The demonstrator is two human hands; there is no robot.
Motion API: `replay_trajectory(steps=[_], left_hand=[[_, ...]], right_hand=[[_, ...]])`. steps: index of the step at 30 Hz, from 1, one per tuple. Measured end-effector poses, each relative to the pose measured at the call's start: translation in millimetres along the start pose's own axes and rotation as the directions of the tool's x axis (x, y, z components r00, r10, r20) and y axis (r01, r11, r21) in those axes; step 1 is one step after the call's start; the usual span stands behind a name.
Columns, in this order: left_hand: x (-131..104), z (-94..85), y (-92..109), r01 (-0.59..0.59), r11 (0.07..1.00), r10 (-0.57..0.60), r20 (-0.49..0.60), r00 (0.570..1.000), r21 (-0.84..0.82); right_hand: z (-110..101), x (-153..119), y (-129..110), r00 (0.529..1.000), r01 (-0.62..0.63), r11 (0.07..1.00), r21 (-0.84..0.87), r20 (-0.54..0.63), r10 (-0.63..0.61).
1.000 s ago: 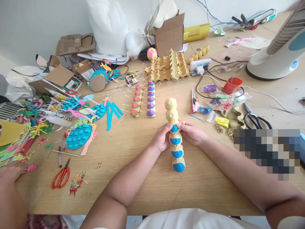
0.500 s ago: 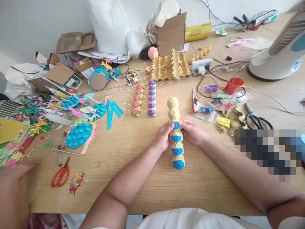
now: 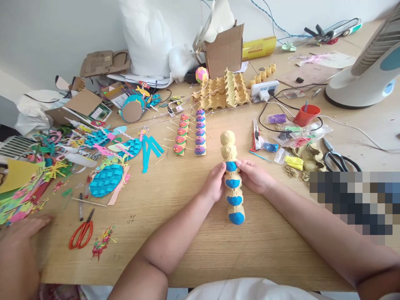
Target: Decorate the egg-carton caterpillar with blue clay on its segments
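Both hands meet on an egg-carton strip (image 3: 233, 179) that lies lengthwise on the wooden bench (image 3: 193, 246), near its middle. The strip is a row of yellow cardboard cups — the four nearest the person have blue-painted faces, the far ones are bare. The left hand (image 3: 215, 183) presses against the strip's left side, its fingers curled around the cup with the farthest blue face; the right hand (image 3: 254, 177) grips the same spot from the right, fingertips touching the cardboard. Both hands are closed on the strip, thumbs toward the top.

Just beyond the strip stand two short rows of painted carton caterpillars (image 3: 192, 135), one red and green, one purple and blue, with toothpicks lying about them. Behind those sits a stack of plain egg trays (image 3: 223, 89) and an open cardboard box (image 3: 225, 50). To the right lie a red cup (image 3: 306, 115), black-handled scissors (image 3: 339, 158) and small plastic bags of coloured bits. To the left are woven blue paper ovals (image 3: 106, 180), paper scraps and red-handled scissors (image 3: 81, 233). Another person's hand (image 3: 15, 250) rests flat on the bench at the left edge — well apart from the strip.
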State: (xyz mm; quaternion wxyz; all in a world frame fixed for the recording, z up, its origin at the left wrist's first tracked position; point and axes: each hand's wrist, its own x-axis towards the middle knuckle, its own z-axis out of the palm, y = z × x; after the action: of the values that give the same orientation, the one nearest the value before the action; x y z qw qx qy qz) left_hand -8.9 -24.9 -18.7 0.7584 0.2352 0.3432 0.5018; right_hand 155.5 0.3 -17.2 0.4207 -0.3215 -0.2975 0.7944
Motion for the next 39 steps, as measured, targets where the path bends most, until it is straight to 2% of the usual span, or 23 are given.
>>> replay_trajectory(steps=[3, 9, 13, 16, 22, 33, 39], left_hand=[[1.2, -2.3, 0.4, 0.05, 0.997, -0.049, 0.022, 0.999, -0.051], [1.9, -3.8, -0.6, 0.038, 0.997, -0.037, 0.024, 0.999, -0.061], [2.2, -3.1, -0.1, 0.038, 0.995, -0.042, -0.04, 0.998, -0.092], [1.0, 0.6, 3.4, 0.028, 0.99, -0.039, -0.08, 0.996, -0.136], [-0.7, 7.2, 11.0, 0.109, 0.961, -0.144, -0.126, 0.982, -0.252], [1.1, 0.5, 2.9, -0.004, 0.992, -0.006, -0.079, 0.997, -0.125], [1.7, -1.0, 2.0, -0.046, 0.996, 0.04, -0.084, 0.996, -0.074]], right_hand=[[-1.4, 0.0, -1.4, 1.0, -0.004, 1.0, 0.0, 0.016, 0.004], [-2.4, 1.4, 0.1, 1.0, 0.018, 1.0, 0.012, 0.022, -0.018], [-0.3, -0.7, 0.9, 1.0, 0.001, 0.999, 0.047, -0.013, 0.0], [1.0, -2.8, -0.5, 1.0, -0.016, 0.999, 0.044, 0.01, 0.015], [2.8, -2.9, -3.3, 1.0, -0.027, 0.999, 0.037, -0.006, 0.028], [4.0, -3.9, -1.3, 0.999, -0.02, 1.0, 0.013, 0.031, 0.02], [4.8, -2.1, -0.1, 1.0, 0.019, 0.998, 0.053, -0.018, -0.019]])
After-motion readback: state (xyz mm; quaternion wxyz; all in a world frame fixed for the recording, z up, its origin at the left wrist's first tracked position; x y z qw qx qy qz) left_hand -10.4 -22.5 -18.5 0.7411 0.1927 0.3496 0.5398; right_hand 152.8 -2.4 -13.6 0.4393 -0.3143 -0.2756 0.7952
